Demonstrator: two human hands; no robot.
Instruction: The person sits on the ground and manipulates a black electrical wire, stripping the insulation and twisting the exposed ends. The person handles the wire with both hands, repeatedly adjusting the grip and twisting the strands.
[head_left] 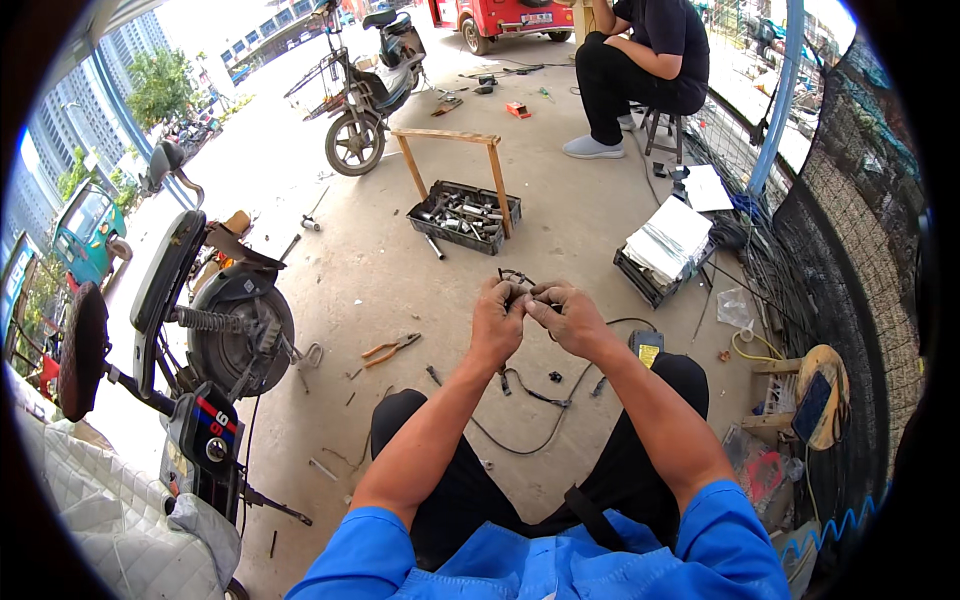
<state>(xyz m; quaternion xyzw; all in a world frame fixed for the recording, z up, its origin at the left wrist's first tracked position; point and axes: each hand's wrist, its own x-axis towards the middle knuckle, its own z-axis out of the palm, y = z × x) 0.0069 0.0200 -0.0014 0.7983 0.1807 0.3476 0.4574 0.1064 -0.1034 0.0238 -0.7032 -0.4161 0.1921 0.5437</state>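
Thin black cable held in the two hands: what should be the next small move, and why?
Perhaps ease the right hand a little away from the left hand: the two hands meet at the thin black cable and cover part of it, so whatever is pinched there cannot be seen clearly.

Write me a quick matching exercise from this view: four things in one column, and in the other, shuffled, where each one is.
Things:
1. Black cable
2. Orange-handled pliers
3. Loose metal parts
4. Stack of white sheets

Places:
A. In the black tray ahead of the hands
B. On the black crate at the right
C. Held between the left hand and the right hand
D. On the floor, left of the left hand

Right pairs: 1-C, 2-D, 3-A, 4-B.
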